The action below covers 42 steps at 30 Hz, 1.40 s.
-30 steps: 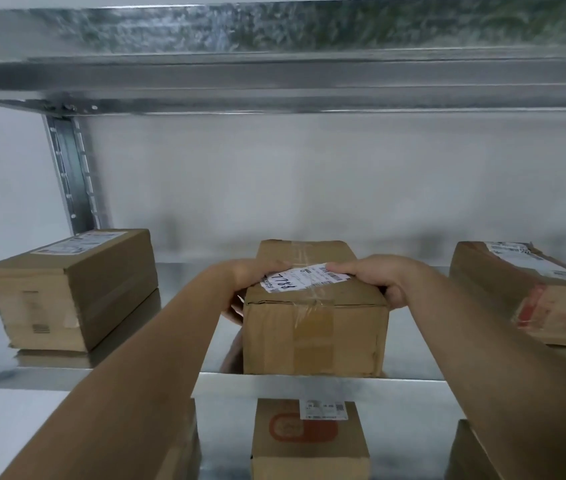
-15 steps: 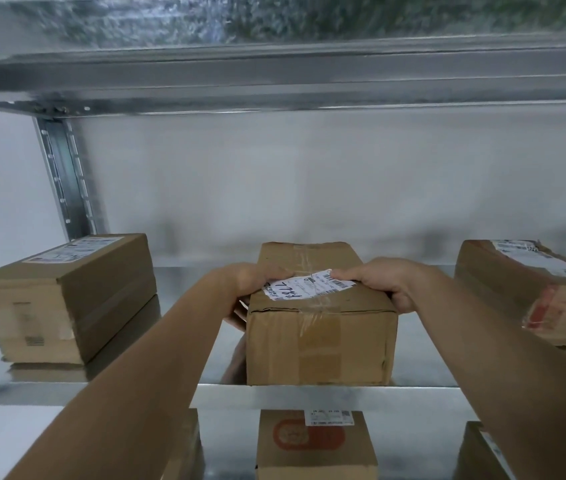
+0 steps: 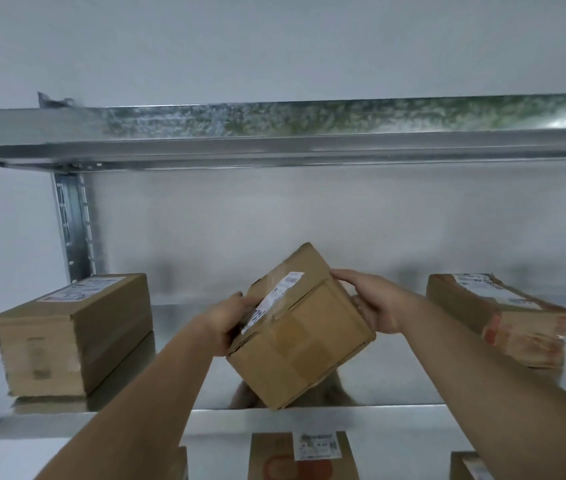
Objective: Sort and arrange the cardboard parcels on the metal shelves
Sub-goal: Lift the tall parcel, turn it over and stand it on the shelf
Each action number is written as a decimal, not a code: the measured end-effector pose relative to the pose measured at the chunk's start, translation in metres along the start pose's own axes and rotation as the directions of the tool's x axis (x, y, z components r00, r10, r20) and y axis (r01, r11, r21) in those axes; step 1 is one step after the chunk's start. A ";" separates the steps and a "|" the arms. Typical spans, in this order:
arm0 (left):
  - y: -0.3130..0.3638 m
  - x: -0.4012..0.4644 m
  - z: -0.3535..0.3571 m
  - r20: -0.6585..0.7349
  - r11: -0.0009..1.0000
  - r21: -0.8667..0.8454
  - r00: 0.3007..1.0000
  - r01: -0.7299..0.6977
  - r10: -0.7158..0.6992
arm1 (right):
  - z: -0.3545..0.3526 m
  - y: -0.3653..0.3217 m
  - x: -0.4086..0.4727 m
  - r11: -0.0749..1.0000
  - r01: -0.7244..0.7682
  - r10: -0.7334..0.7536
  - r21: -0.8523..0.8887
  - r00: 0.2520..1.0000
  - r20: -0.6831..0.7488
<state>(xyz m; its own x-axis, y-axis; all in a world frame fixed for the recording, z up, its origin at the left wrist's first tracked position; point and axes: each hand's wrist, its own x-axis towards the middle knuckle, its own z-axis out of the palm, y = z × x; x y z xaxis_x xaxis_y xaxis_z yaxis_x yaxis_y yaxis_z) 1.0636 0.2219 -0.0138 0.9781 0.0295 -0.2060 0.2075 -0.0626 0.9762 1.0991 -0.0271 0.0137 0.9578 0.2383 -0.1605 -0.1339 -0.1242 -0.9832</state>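
A brown cardboard parcel with a white label and clear tape hangs tilted above the middle of the metal shelf, its lower corner near the shelf's front edge. My left hand grips its left side, thumb on the label. Against its right side, my right hand holds it with fingers curled over the top edge. On the same shelf, a parcel sits at the left and another parcel with red print at the right.
An upper metal shelf runs across above, held by a slotted upright at the left. Below the front edge are more parcels, one with a red mark in the middle. A white wall is behind.
The middle parcel has been lifted off the shelf and tilted, its left side down toward me. Both hands kept their hold. The camera has tipped upward.
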 end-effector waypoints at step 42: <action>0.038 0.024 -0.002 0.188 0.998 0.014 0.980 0.068 -0.070 | 0.037 -0.032 0.016 0.982 -0.101 0.114 -0.158 0.991 0.072</action>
<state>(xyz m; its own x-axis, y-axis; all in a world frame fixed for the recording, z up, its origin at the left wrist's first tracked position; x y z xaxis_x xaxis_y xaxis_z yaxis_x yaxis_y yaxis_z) 1.0951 0.2224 0.0189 0.9468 -0.1540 -0.2827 0.2741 -0.0748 0.9588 1.1097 0.0168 0.0397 0.9155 0.2915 -0.2774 -0.1884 -0.2985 -0.9356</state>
